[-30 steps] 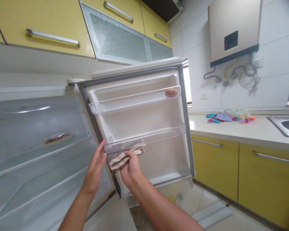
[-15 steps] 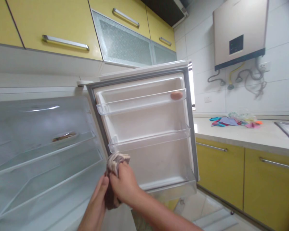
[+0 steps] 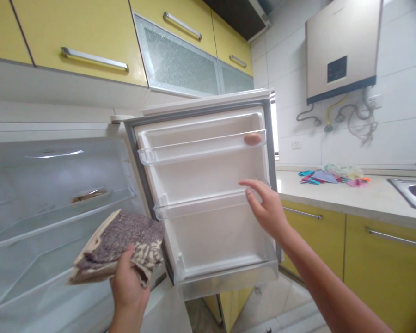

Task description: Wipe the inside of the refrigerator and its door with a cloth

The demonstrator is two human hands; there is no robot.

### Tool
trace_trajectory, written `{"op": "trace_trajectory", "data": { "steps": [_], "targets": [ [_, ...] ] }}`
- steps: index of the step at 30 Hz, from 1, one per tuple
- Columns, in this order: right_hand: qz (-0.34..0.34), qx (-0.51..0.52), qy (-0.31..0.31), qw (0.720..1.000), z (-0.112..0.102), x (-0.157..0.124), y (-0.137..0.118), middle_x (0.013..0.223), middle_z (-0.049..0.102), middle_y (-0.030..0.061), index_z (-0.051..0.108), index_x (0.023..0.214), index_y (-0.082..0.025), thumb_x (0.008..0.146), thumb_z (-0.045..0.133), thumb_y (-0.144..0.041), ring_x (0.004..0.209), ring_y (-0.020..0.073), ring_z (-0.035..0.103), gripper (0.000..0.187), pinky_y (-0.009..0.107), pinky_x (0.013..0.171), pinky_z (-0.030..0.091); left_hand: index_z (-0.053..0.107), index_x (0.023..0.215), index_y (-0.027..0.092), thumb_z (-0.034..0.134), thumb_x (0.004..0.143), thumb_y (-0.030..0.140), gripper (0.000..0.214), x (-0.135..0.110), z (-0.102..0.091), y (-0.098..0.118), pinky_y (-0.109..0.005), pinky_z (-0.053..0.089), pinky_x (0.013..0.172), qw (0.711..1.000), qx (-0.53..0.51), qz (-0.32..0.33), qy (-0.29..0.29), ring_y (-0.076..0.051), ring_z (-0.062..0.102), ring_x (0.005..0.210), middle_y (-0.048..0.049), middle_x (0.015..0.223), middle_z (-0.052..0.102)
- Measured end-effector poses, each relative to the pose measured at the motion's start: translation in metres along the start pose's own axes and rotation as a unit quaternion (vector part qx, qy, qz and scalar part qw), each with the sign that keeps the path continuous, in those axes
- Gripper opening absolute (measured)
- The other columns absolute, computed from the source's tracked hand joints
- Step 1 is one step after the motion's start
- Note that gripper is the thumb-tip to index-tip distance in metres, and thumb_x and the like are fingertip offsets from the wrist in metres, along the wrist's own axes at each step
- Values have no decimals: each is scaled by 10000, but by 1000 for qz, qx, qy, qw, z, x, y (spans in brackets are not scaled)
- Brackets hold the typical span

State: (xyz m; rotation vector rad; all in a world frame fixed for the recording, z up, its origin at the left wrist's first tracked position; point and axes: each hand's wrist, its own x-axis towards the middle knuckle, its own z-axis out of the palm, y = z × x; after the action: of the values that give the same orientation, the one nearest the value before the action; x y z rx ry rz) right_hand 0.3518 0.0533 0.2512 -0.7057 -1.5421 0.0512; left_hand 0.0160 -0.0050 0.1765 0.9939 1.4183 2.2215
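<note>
My left hand [image 3: 127, 282] grips a folded grey-brown cloth [image 3: 119, 244] low in front of the open fridge interior [image 3: 52, 208]. My right hand [image 3: 265, 209] is open, fingers spread, beside the right end of the middle door shelf [image 3: 201, 203] of the open fridge door [image 3: 208, 185], close to its edge. An egg [image 3: 252, 138] lies at the right end of the top door shelf [image 3: 201, 145].
Yellow wall cabinets [image 3: 90, 41] hang above, yellow base cabinets [image 3: 374, 259] stand on the right under a pale counter [image 3: 350, 196]. Colourful cloths [image 3: 333, 175] lie on the counter, a sink [image 3: 414, 192] is at far right. A water heater [image 3: 343, 46] hangs on the tiled wall.
The cloth has passed from both hands into my left hand alone and moved left. My right hand let go and rose to the right end of the middle door shelf.
</note>
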Motion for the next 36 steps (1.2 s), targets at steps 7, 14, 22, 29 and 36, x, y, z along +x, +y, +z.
{"op": "trace_trajectory", "data": {
  "steps": [7,14,22,29,36],
  "targets": [
    [9,-43,-45,998,-46,0,90,1344,651,95,647,1225,-245,972,395,-389,1283,276,573,385,518,1108,427,643,906,213,684,684,435,317,4,67,13,-576,317,1198,991,82,96,48,-322,524,1334,-85,1144,713],
    [16,76,-74,994,-54,-6,103,1418,604,50,627,1281,-294,988,403,-428,1373,259,492,392,492,1179,341,527,1341,171,621,786,350,591,-10,95,-21,-563,303,1201,906,244,338,72,-330,401,1435,-185,1442,540],
    [44,183,-111,976,-66,1,104,1374,628,50,581,1331,-276,957,433,-422,1336,255,514,428,455,1169,355,575,1359,317,630,842,325,520,-70,172,-11,-571,119,1218,663,348,650,-128,-337,187,1524,-108,1503,522],
    [91,168,-150,970,-86,26,103,1385,623,23,591,1327,-248,936,460,-415,1303,269,524,445,448,1162,360,633,1283,297,575,894,308,394,-101,240,16,-561,159,1186,530,322,762,-186,-329,400,1409,-51,1521,514],
    [94,158,-165,969,-93,41,100,1389,626,19,610,1313,-280,932,482,-565,1337,282,512,493,461,1182,350,604,1286,286,537,912,304,380,-100,245,36,-579,329,1082,491,350,774,-193,-369,479,1338,-91,1494,532]
  ]
}}
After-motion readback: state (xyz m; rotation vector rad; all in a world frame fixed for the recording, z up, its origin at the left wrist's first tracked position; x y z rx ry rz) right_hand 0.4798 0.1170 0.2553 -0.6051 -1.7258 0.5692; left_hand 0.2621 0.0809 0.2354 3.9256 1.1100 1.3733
